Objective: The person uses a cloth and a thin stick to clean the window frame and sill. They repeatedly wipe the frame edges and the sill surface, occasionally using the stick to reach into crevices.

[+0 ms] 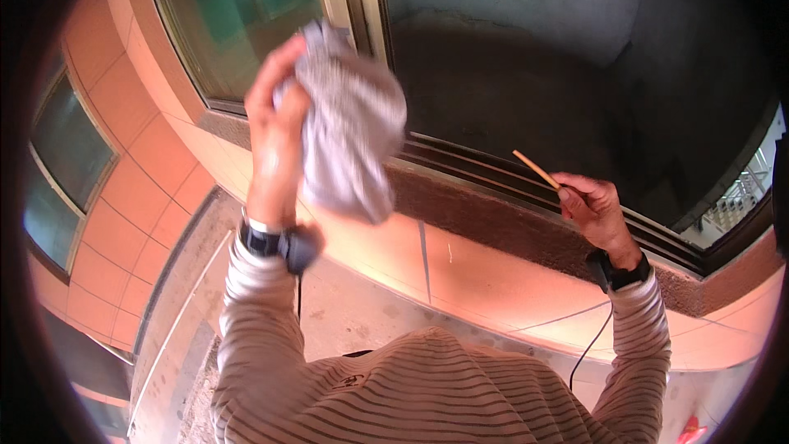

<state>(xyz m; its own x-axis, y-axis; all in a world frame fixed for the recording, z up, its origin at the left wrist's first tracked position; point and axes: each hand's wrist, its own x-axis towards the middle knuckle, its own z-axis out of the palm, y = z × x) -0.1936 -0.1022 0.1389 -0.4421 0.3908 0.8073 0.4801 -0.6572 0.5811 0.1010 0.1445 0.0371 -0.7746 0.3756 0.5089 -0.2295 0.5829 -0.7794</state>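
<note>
My left hand (277, 117) grips a pale grey-purple cloth (354, 135), which hangs in folds to the right of the fingers and is slightly blurred. The cloth is in front of the upright frame (363, 0) of a sliding window. Between thumb and fingers of my right hand (588, 203) is a thin, light brown stick (535, 169), tilted up to the left over the window's lower track (481, 163). Both wrists wear black bands, and a dark cable hangs from each.
A glass pane (246, 18) fills the left part of the window; a dark space lies behind the opening at right. Below runs a rough brown sill (468, 216) above orange wall tiles (493, 277). Another window (74, 142) stands far left. Something red (691, 430) lies at lower right.
</note>
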